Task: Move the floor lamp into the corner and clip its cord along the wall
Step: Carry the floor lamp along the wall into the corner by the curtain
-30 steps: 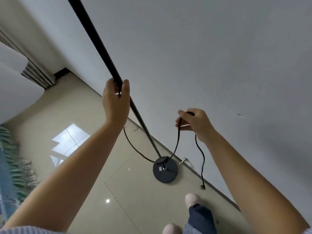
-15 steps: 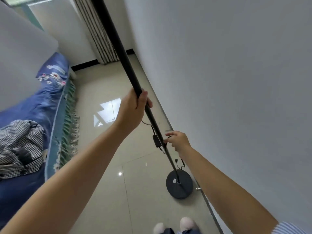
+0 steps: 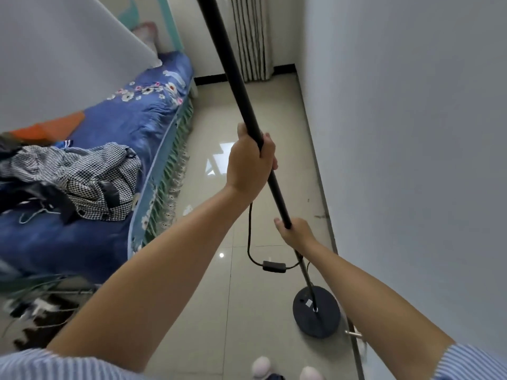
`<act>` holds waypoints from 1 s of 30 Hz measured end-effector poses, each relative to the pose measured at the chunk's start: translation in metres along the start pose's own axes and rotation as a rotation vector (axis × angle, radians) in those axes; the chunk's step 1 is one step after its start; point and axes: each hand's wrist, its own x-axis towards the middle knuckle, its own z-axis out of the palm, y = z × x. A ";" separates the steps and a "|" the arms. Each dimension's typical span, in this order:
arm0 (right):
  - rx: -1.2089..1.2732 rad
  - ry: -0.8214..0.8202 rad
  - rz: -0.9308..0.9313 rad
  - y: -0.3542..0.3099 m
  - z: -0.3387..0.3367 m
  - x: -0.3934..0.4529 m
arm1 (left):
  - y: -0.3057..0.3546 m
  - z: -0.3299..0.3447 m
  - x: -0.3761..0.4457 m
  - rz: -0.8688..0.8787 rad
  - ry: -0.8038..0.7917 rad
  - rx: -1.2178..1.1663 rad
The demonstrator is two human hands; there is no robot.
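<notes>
The left third of the frame is filled by a bed under a blue flowered cover, with a checked garment heaped on it at mid-left. The bed's fringed edge runs from the lower left up toward the top centre and bounds the open floor on that side. Between that edge and the wall on the right lies a strip of glossy tiled floor, bare except for a small pale scrap near the fringe; it narrows toward the striped curtain and dark skirting at the top centre.

The left hand, just above frame centre, has its fingers closed fully round the floor lamp's black pole, which slants from the top centre down to the lower right. The cord hangs from below that hand, loops down to an inline switch and runs on toward the pole. The right hand, lower and right of centre, grips the same pole with its fingers wrapped behind it and the thumb showing in front.

The lamp's round black base is in the lower right, just beside the wall, near its foot and a small metal doorstop. I cannot tell whether the base touches the floor.
</notes>
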 end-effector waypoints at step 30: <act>-0.230 0.154 0.008 -0.238 0.088 0.315 | -0.219 -0.178 0.376 -0.068 -0.026 -0.340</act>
